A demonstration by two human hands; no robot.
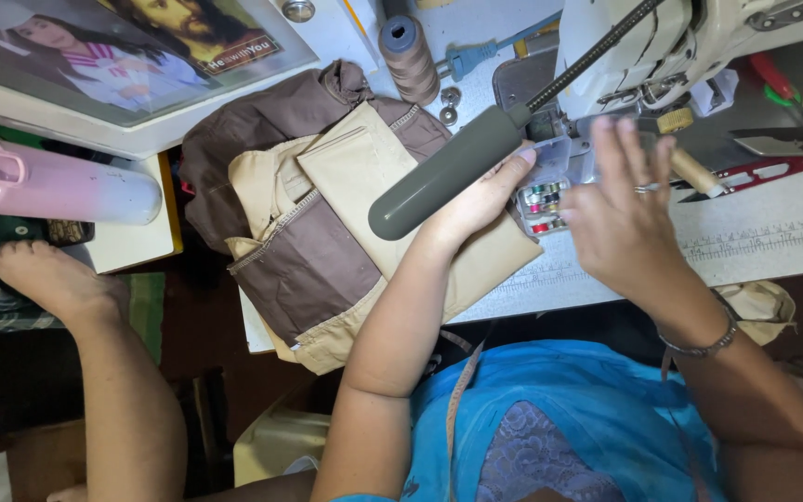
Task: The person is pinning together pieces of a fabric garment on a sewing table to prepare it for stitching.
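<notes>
Left hand [480, 200] grips my clear plastic bobbin box [543, 191], glossy coloured spools inside, beside the sewing machine [643, 46]; right hand [620, 218] hovers over it, fingers spread, above soft tan-brown fabric [327, 223] on the bench [773, 242].

I see both forearms bare, no sleeves reaching them. On the right hand [620, 218] I make out a thin silvery ring on one of the fingers [648, 172], and a slim dark metal bangle sits around the right wrist. The left hand [476, 200] wears nothing that I can tell. Below, I see a bright blue garment with a panel of grey-lilac lace at the middle, and a narrow tan tape hanging down across the blue cloth.
</notes>
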